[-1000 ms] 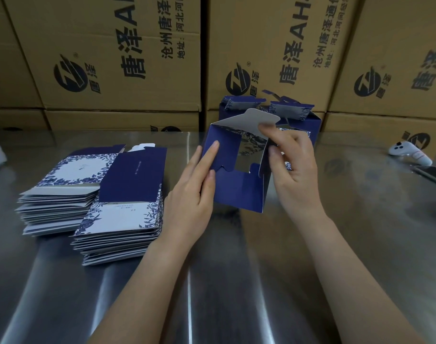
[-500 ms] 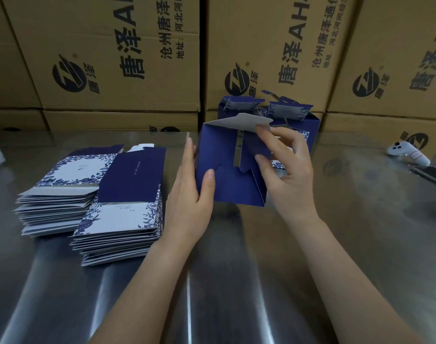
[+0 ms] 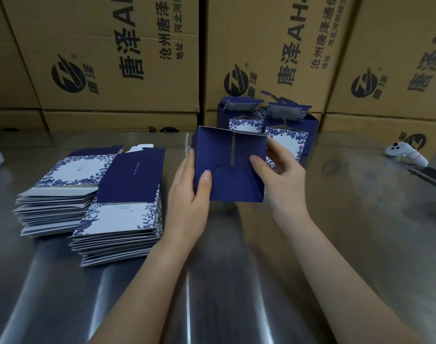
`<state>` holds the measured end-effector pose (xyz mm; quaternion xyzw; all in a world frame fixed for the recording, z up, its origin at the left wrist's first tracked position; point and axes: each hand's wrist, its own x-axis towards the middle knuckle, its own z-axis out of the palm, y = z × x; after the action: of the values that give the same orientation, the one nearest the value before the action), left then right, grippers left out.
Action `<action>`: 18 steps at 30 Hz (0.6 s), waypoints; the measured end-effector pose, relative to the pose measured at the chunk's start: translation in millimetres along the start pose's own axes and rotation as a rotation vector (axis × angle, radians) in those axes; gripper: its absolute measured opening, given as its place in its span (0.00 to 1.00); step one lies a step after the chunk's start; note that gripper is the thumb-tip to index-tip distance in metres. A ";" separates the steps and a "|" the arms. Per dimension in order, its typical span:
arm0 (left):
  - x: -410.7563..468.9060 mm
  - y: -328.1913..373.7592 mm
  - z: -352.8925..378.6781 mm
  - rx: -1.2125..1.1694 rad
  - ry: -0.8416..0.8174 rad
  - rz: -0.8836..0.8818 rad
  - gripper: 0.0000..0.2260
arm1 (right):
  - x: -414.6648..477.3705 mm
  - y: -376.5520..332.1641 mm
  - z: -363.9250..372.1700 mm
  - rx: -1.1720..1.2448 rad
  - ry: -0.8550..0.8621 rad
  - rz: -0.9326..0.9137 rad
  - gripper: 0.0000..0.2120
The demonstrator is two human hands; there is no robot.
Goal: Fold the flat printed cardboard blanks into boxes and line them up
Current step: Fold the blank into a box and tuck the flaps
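While the half-folded box [image 3: 230,167] is held up at the middle of the steel table [image 3: 336,244], its dark blue flapped end is turned toward the camera. The flaps are seen folded across one another, with a narrow pale slit left running down between them. The box is gripped from both sides. By the left hand [image 3: 189,194] it is pinched at the left edge: the thumb is pressed flat on the lower flap, and the fingers are laid up the side wall. By the right hand [image 3: 284,180] the right edge is held, the thumb set on the front face and the curled fingers wrapped round behind. Whether the lower edge touches the table cannot be told.

Just behind the box, against the shipping cartons [image 3: 112,58], the finished boxes [image 3: 286,135] are stood side by side, touching, their top flaps left open and their blue-and-white flower panels faced forward. To the left, well apart from the hands, the flat blanks are piled in two stacks: the far stack [image 3: 60,192] is topped by a white panel with a flower border, and the near stack [image 3: 122,219] is laid just beside it, overlapping its right edge, a plain blue panel uppermost. At the far right of the table a white controller [image 3: 405,152] and a dark phone [image 3: 430,176] are seen lying near each other.
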<state>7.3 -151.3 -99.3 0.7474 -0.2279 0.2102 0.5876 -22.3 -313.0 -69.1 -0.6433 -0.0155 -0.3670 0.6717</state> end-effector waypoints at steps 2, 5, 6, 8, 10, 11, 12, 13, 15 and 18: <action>0.7 -0.3 -0.2 -0.035 -0.004 -0.013 0.27 | -1.1 1.7 0.7 0.058 -0.071 0.027 0.17; 0.8 -1.0 0.3 -0.051 -0.008 -0.032 0.27 | -3.1 3.9 2.1 0.083 -0.117 0.024 0.14; 0.9 -1.0 0.5 -0.054 -0.005 -0.034 0.27 | -3.3 4.5 2.3 0.079 -0.119 0.018 0.15; 1.1 -1.1 0.6 -0.058 0.002 -0.029 0.26 | -3.9 5.7 2.6 0.074 -0.120 0.016 0.15; 1.5 -1.8 0.6 -0.057 0.005 -0.028 0.26 | -4.3 5.8 2.9 0.069 -0.112 0.024 0.15; 1.7 -2.1 0.6 -0.056 0.006 -0.030 0.26 | -4.6 5.5 3.0 0.066 -0.108 0.025 0.14; 1.7 -2.4 0.8 -0.055 0.007 -0.033 0.26 | -5.0 5.2 3.3 0.062 -0.105 0.024 0.14; 1.5 -2.6 0.8 -0.054 0.012 -0.032 0.26 | -5.4 4.8 3.8 0.059 -0.102 0.023 0.13; 0.9 -2.5 1.1 -0.050 0.026 -0.026 0.25 | -6.3 3.8 4.9 0.059 -0.099 0.024 0.12; 0.5 -2.6 1.0 -0.052 0.034 -0.033 0.25 | -8.5 1.7 5.8 0.065 -0.100 0.027 0.13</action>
<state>9.3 -151.8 -101.3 0.7320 -0.2108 0.2070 0.6139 -25.1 -304.1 -73.8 -0.6387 -0.0525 -0.3246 0.6956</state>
